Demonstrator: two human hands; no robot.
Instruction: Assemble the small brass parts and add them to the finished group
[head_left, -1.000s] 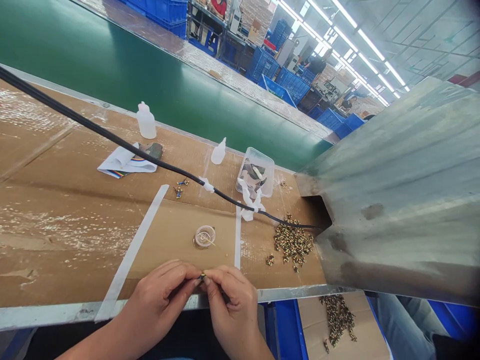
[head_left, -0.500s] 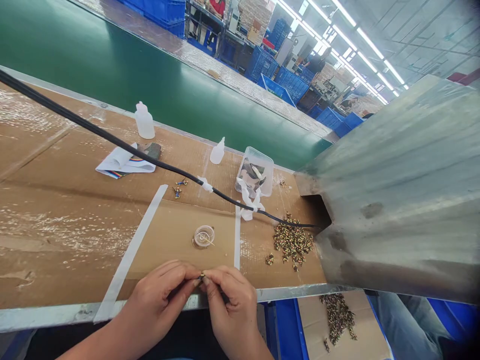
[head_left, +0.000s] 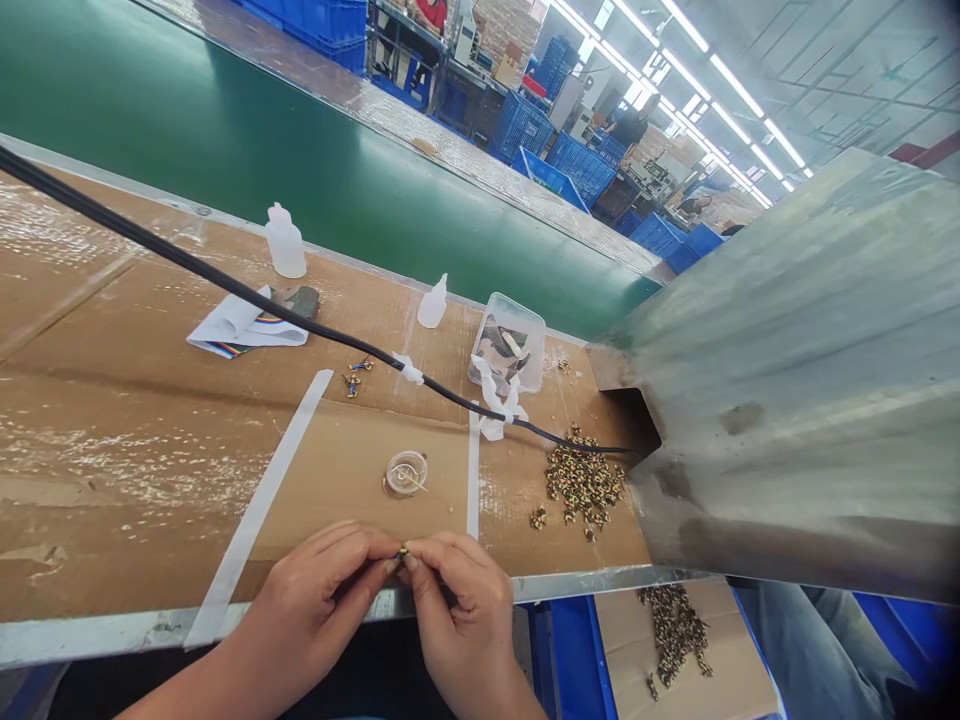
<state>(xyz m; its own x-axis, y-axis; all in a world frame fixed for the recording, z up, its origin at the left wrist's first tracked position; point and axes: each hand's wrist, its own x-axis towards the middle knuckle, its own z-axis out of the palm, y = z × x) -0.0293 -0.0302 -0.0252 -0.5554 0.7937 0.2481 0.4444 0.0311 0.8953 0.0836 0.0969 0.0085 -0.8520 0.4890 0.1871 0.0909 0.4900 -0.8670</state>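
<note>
Both hands meet at the table's front edge. My left hand (head_left: 319, 595) and my right hand (head_left: 465, 610) pinch one small dark and gold part (head_left: 402, 554) between thumbs and forefingers. Fingertips cover most of it, so its exact kind is hidden. Just beyond them stands a small clear round cup (head_left: 406, 472) with a thin stick leaning in it. To the right lies a pile of small gold and black parts (head_left: 585, 478), with a few strays beside it. Two blue and gold pieces (head_left: 354, 380) rest farther back on the left.
A black cable (head_left: 225, 283) crosses above the cardboard tabletop (head_left: 97, 420). Two white squeeze bottles (head_left: 285, 243) and a clear plastic box (head_left: 531, 340) stand at the back, before a green belt (head_left: 337, 180). A metal panel (head_left: 780, 400) rises at right; more parts (head_left: 675, 630) lie below it.
The view has shifted very slightly, so the table's things sit a little farther left. Both hands keep the same pinch on the small part.
</note>
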